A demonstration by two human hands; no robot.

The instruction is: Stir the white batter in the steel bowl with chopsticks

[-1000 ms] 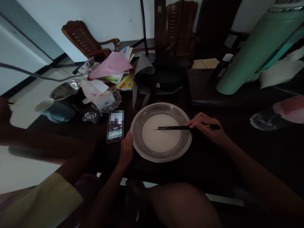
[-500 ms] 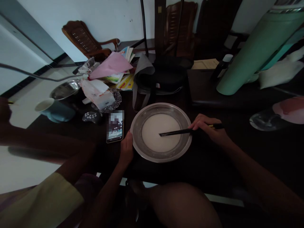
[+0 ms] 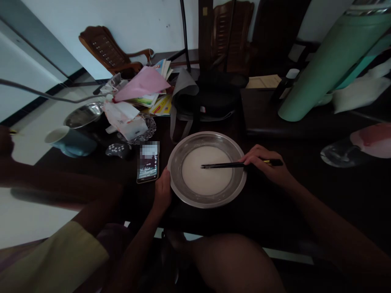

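A wide metal bowl (image 3: 175, 185) stands on the dark table, with a milky white liquid (image 3: 207, 181) in it. My left hand (image 3: 163, 189) grips the bowl's left rim, fingers on the outer wall and partly hidden. Pinched in my right hand (image 3: 264, 162), over the bowl's right rim, is a pair of black chopsticks (image 3: 224, 165) with gold bands. They point left, and their tips are at the liquid near the bowl's middle. Just left of the bowl lies a phone (image 3: 148, 162) with its screen lit.
Left on the table are a blue mug (image 3: 71, 142), a game controller (image 3: 117, 150), another metal bowl (image 3: 84, 116) and a glass dish with plastic bags. A black bag (image 3: 214, 99) lies behind. A green flask (image 3: 324, 69) stands right. Another person's arm (image 3: 61, 183) reaches in at left.
The chopsticks' tips have moved slightly up and left across the liquid, and my right hand has shifted a little with them. My left hand stays on the bowl. The phone's picture differs.
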